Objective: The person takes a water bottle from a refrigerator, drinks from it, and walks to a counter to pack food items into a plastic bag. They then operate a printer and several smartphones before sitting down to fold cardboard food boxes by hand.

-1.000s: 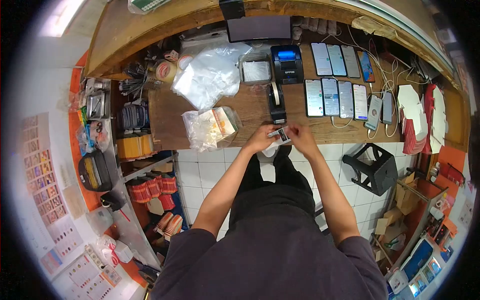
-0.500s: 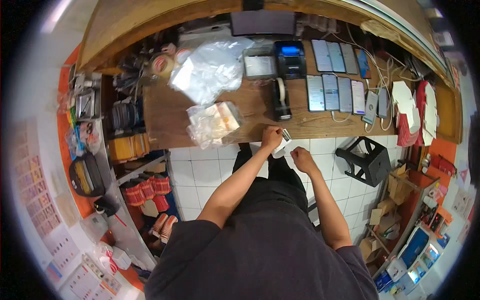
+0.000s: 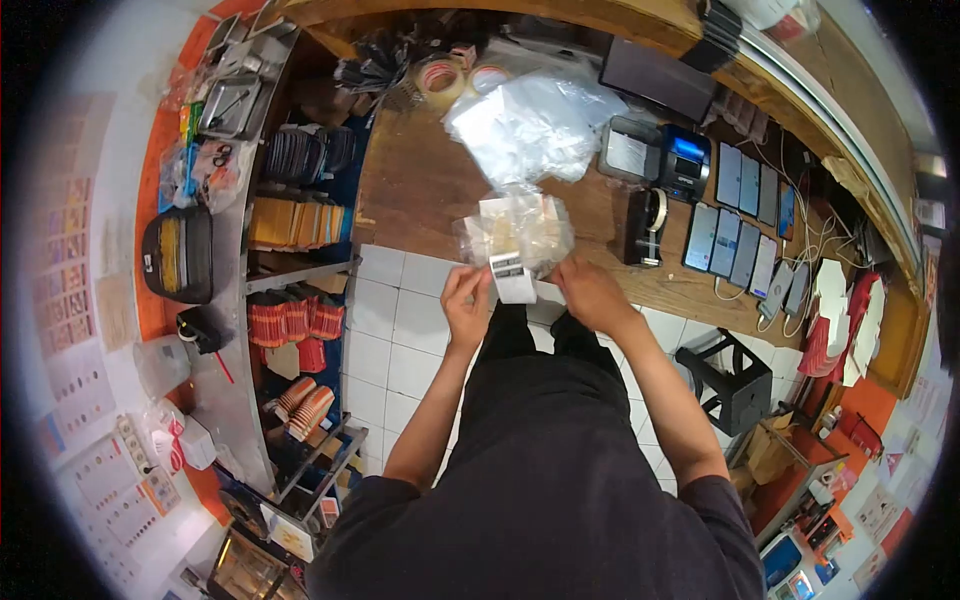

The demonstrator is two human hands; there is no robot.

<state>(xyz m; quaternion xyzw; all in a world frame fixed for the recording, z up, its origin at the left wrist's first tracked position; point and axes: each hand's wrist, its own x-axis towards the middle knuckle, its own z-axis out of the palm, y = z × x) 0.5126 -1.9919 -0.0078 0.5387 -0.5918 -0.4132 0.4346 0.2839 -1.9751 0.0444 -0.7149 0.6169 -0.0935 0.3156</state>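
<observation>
Between finger and thumb, my left hand (image 3: 466, 305) pinches the left edge of a white paper label (image 3: 514, 285) with black print along its top. The label hangs in front of a clear plastic packet (image 3: 515, 225) with pale, yellowish contents, which lies at the table's front edge and partly overhangs it. My right hand (image 3: 598, 298) is closed, with its fingertips at the packet's lower right corner, apart from the label. What the fingertips press on is partly hidden.
On the wooden table (image 3: 410, 190) lie plastic bags (image 3: 530, 125), tape rolls (image 3: 440, 78), a black tape dispenser (image 3: 643, 228), a small printer (image 3: 686, 160) and several phones (image 3: 735, 245) with cables. A black stool (image 3: 728, 380) stands right; shelves (image 3: 300, 225) stand left.
My view has turned, so the table appears shifted right. My left hand has brought the label leftward to the packet. My right hand has moved up to the packet's corner.
</observation>
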